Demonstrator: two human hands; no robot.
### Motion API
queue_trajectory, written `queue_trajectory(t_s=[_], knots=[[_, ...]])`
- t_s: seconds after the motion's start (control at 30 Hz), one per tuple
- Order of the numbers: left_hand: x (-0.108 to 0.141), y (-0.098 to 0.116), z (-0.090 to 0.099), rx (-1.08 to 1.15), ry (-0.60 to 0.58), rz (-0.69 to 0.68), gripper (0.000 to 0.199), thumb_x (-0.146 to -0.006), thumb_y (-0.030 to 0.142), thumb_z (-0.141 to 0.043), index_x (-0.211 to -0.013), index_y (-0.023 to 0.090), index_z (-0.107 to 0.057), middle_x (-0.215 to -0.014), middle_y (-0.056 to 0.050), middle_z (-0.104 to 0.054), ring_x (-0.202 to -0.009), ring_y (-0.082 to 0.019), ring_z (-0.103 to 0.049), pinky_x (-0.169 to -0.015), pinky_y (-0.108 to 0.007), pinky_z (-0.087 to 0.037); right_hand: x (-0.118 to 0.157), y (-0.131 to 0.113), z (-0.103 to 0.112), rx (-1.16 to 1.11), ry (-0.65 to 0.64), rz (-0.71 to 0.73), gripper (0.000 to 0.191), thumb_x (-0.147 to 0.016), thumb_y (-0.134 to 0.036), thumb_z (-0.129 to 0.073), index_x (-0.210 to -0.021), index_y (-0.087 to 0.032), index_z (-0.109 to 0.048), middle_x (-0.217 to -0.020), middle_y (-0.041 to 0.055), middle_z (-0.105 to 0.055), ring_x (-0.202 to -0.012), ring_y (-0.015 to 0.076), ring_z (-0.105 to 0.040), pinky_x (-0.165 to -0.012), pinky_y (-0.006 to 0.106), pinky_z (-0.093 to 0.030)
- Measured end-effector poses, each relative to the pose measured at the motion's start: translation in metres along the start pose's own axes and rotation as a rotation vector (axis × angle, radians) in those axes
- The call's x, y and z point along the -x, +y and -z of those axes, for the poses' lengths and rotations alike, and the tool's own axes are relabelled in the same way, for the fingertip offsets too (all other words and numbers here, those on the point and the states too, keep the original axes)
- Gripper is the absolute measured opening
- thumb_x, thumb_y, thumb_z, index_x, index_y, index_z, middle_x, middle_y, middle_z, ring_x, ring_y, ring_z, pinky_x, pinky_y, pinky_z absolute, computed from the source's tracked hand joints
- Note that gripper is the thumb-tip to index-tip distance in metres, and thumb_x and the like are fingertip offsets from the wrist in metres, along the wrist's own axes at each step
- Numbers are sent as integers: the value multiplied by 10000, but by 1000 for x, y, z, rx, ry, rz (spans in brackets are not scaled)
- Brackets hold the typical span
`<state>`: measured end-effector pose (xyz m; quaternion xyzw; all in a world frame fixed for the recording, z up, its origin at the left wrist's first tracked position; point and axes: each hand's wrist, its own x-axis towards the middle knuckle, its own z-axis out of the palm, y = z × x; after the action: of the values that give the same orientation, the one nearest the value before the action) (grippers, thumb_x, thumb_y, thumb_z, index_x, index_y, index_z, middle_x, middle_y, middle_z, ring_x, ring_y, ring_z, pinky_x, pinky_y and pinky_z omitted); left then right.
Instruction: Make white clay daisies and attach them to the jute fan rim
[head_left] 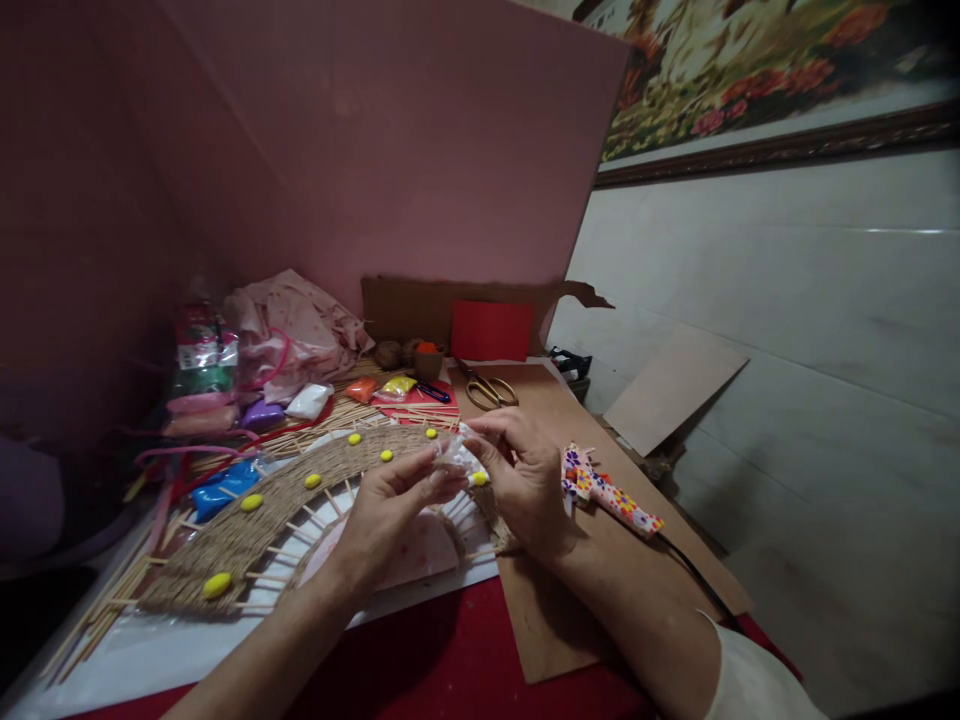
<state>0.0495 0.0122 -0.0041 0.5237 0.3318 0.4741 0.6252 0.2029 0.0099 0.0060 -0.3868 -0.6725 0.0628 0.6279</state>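
Observation:
Both hands meet above the right half of a fan-shaped craft [281,500] made of twine woven over wooden sticks. Between them is a small crinkled plastic packet [466,455], whitish, seemingly with white modelling clay in it. My left hand [397,490] pinches its left side with thumb and fingers. Fingers curled, my right hand [521,475] grips the packet's other side. Yellow clay dots [252,502] sit along the twine band, one of them [480,479] just under the packet. A pink fabric half-round [420,550] lies at the fan's centre, partly behind my left hand.
A flower-patterned glue gun [607,490] with a black cord lies on brown board [547,610] at the right. Gold-handled scissors [491,390] rest behind my hands. Coloured clay packets [310,402], wooden sticks [97,620] and pink cloth [296,330] crowd the left and back.

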Motion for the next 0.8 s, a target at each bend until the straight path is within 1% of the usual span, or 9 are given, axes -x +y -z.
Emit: queue_trajectory(t_s=[0.13, 0.27, 0.4, 0.43, 0.53, 0.57, 0.67, 0.7, 0.8], knots=[[1, 3, -2, -10, 2, -5, 245, -747, 281, -702, -973, 190, -733, -970, -74, -748, -868, -184, -682, -852, -324, -512, 6, 0, -1, 17, -50, 74, 217, -861, -166, -565, -1069, -221, -592, -859, 21, -592, -746, 129, -575, -648, 261, -497], [2, 4, -3, -46, -36, -48, 259, -750, 287, -699, -997, 218, -731, -1012, -56, -740, -903, -193, -676, -833, -309, -513, 9, -1, -2, 132, -207, 192, 174, -870, -152, -521, -963, -226, -648, -890, 43, -594, -809, 153, -588, -691, 291, -509], [3, 3, -3, -13, -16, 23, 261, -764, 300, -689, -1004, 207, -730, -1028, -69, -737, -930, -200, -672, -877, -330, -500, 8, -2, 0, 124, -21, 186, 192, -853, -129, -529, -969, -222, -650, -896, 51, -590, -817, 160, -593, -694, 297, -520], [3, 4, -3, -13, -21, 30, 271, -766, 303, -686, -1014, 202, -727, -1037, -76, -734, -936, -206, -671, -887, -341, -496, 7, -1, 1, 130, -26, 192, 197, -850, -127, -528, -971, -223, -651, -902, 54, -592, -821, 163, -594, -692, 298, -521], [4, 5, -4, -26, -63, 8, 291, -768, 298, -680, -1038, 196, -720, -1052, -82, -727, -954, -224, -666, -895, -361, -493, 8, -1, 1, 172, -194, 224, 212, -852, -123, -514, -973, -228, -653, -886, 50, -601, -806, 160, -597, -674, 287, -516], [4, 5, -4, -21, -68, 10, 289, -769, 293, -679, -1038, 196, -720, -1048, -79, -729, -963, -226, -664, -897, -357, -492, 8, -1, 1, 179, -202, 225, 212, -852, -120, -514, -974, -227, -650, -881, 49, -601, -805, 159, -596, -676, 286, -514], [4, 6, -4, 19, -44, 41, 259, -781, 285, -675, -1018, 194, -727, -1017, -68, -738, -983, -215, -657, -908, -335, -487, 8, -1, 1, 177, -24, 191, 194, -854, -118, -525, -985, -213, -633, -891, 56, -587, -822, 163, -590, -701, 297, -512], [4, 6, -4, 25, -46, 43, 255, -782, 279, -677, -1017, 194, -727, -1015, -67, -739, -983, -212, -657, -909, -332, -486, 8, -1, 1, 183, -15, 192, 187, -856, -123, -528, -986, -210, -631, -893, 58, -585, -823, 166, -589, -703, 301, -512], [4, 4, -3, 20, -71, 33, 264, -779, 256, -683, -1034, 198, -721, -1044, -67, -731, -977, -209, -657, -913, -337, -485, 7, -2, 1, 219, -183, 220, 189, -859, -130, -524, -986, -213, -636, -885, 53, -590, -794, 164, -592, -676, 294, -510]])
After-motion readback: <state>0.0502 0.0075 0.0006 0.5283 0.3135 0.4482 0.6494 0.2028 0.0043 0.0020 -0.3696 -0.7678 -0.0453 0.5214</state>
